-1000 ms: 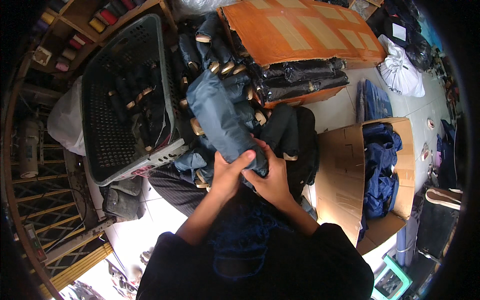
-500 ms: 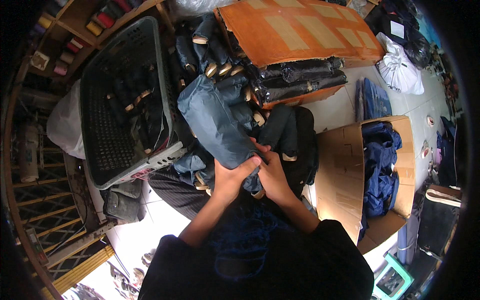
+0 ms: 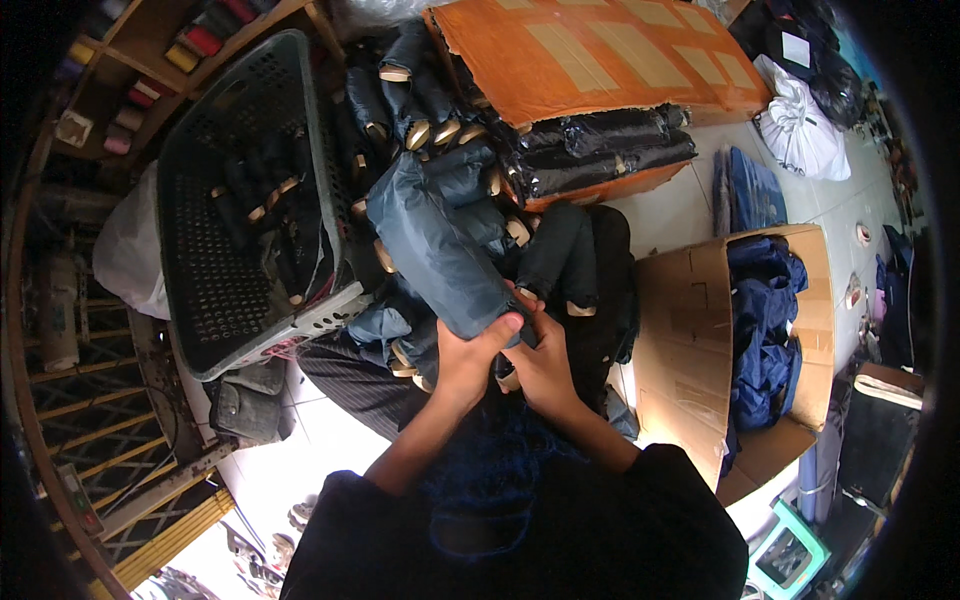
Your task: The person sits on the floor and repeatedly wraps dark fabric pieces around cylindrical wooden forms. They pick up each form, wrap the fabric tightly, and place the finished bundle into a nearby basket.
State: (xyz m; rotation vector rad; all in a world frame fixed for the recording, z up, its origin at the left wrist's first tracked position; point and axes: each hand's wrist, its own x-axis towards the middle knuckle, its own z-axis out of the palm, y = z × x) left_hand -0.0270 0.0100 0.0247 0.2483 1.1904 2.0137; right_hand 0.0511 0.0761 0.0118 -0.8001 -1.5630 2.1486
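Roll: blue-grey fabric roll (image 3: 430, 245), centre, pointing toward 11 o'clock.
Hands: our left hand (image 3: 468, 362) and right hand (image 3: 542, 358) together, clamped on its near end.
Grip: we'd press thumbs evenly, wrap snug, roll straight.
Pile: darker rolls (image 3: 550, 250) around it.
Floor: pale tile (image 3: 660, 222).
Room: basket (image 3: 215, 275) 9 o'clock, orange carton (image 3: 590, 75) 1, cardboard box (image 3: 685, 350) 4.

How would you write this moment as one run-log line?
left hand: grips near end of blue-grey bundle | right hand: grips same end | nearby: dark basket at left, cardboard box at right
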